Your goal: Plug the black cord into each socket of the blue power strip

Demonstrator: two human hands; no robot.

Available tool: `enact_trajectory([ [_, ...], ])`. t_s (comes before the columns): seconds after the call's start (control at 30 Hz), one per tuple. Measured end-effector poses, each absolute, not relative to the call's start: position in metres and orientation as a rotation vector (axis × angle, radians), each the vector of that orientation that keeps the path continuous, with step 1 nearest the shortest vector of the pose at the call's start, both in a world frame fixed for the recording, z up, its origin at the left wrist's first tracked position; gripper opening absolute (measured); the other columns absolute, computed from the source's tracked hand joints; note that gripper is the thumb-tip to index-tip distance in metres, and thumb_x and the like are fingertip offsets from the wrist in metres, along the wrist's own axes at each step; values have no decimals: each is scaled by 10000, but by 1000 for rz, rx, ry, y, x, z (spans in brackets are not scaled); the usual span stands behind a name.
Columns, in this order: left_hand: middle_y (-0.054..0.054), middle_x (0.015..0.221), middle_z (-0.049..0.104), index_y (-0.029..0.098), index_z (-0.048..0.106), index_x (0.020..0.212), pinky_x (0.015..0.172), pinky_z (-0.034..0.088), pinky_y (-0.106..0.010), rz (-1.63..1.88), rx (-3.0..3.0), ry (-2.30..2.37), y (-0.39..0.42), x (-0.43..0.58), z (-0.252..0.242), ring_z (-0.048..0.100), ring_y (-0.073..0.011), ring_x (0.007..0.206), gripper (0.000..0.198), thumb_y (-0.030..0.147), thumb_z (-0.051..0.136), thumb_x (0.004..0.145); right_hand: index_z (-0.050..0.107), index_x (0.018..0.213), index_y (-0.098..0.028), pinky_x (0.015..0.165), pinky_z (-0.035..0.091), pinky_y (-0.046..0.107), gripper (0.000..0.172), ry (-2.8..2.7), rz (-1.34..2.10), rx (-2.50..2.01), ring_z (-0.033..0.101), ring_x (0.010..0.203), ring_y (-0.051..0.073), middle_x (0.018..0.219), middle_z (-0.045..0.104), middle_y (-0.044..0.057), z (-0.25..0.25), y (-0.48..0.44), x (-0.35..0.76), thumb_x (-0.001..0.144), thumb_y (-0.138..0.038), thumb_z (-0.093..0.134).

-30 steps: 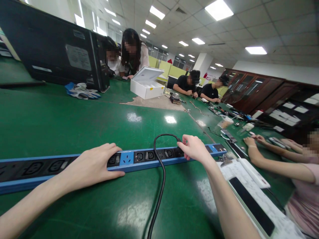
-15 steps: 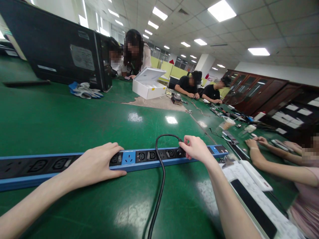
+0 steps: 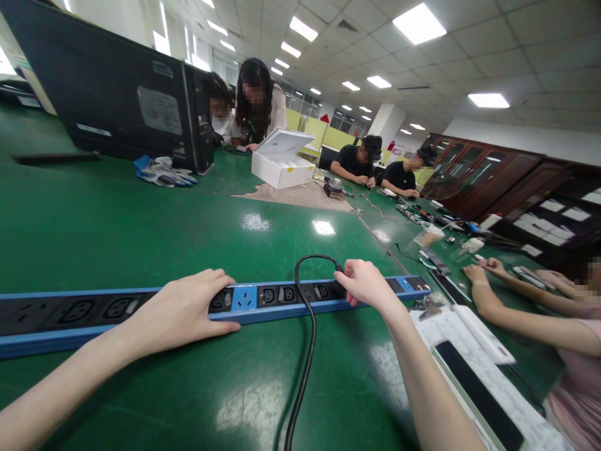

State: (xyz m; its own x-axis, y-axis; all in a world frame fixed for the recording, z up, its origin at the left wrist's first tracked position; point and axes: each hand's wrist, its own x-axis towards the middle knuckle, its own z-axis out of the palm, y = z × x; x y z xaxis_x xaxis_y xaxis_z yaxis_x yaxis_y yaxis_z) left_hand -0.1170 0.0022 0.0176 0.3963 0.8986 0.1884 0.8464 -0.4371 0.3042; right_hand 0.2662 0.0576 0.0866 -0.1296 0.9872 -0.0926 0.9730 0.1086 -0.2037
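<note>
A long blue power strip (image 3: pixel 244 299) with black sockets and one blue socket runs across the table in front of me. My left hand (image 3: pixel 188 310) wraps over its middle, fingers on the far edge and thumb along the near side. Toward the strip's right end, my right hand (image 3: pixel 369 282) pinches a black plug (image 3: pixel 338 287) at a socket. The fingers hide much of the plug, so how deep it sits cannot be seen. From the plug a black power cord (image 3: pixel 312 338) loops left over the strip and down toward me.
On the right lie a clipboard (image 3: pixel 425 322) with paper, a phone (image 3: pixel 479 394) and a white device (image 3: pixel 483 335), beside a co-worker's arms (image 3: pixel 511 319). Farther back are a black computer case (image 3: pixel 122 106), work gloves (image 3: pixel 164 172) and an open white box (image 3: pixel 282 168). Other people sit beyond.
My right hand has turned slightly and sits lower over the plug, covering more of it. The cord has shifted a little to the right. My left hand keeps its hold.
</note>
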Motion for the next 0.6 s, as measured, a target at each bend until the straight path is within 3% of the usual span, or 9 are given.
enact_trajectory([
  [0.2,-86,1076,671,280,630,1164,764,491,-384,472,2494,1584,0,-117,19,648,-288,954,661,775,632,726,653,721,-214,640,394,270,488,-2425,-110,-2055,690,775,230,774,724,84,87,62,263,976,-574,444],
  [0.6,-73,1078,677,283,631,1174,752,481,-372,492,2474,1591,0,-119,18,644,-284,954,687,778,660,698,683,857,-200,706,429,320,548,-2381,-403,-2062,706,797,262,836,727,131,69,49,254,1032,-573,322],
])
